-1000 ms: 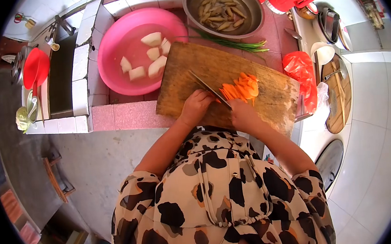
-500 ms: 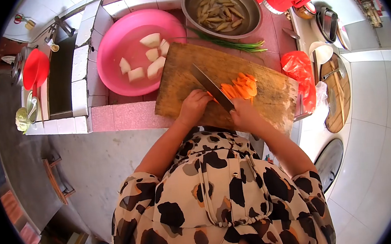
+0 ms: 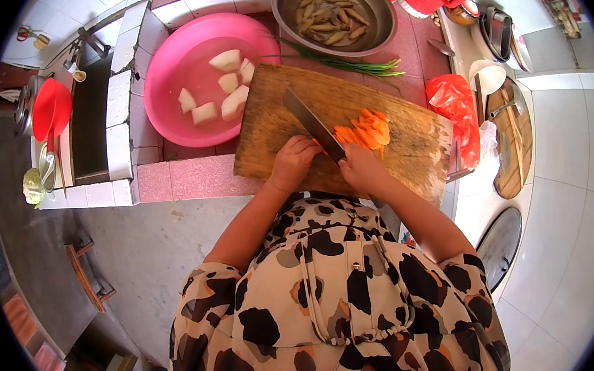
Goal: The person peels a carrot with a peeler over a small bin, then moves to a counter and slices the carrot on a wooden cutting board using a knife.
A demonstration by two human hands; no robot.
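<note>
A wooden cutting board lies in front of me. My right hand grips a kitchen knife, its blade slanting up and to the left across the board. Fingers bent, my left hand presses on a carrot piece just left of the blade; most of that piece is hidden under the fingers and behind the knife. Right of the blade, sliced carrot lies in a loose orange pile.
Left of the board stands a pink basin with several white chunks in water. Behind it are a metal bowl of shrimp and some green onions. A red plastic bag sits at the right, a sink far left.
My right hand and the knife have shifted slightly left and up, the blade nearer my left fingers. The left hand stays almost in place.
</note>
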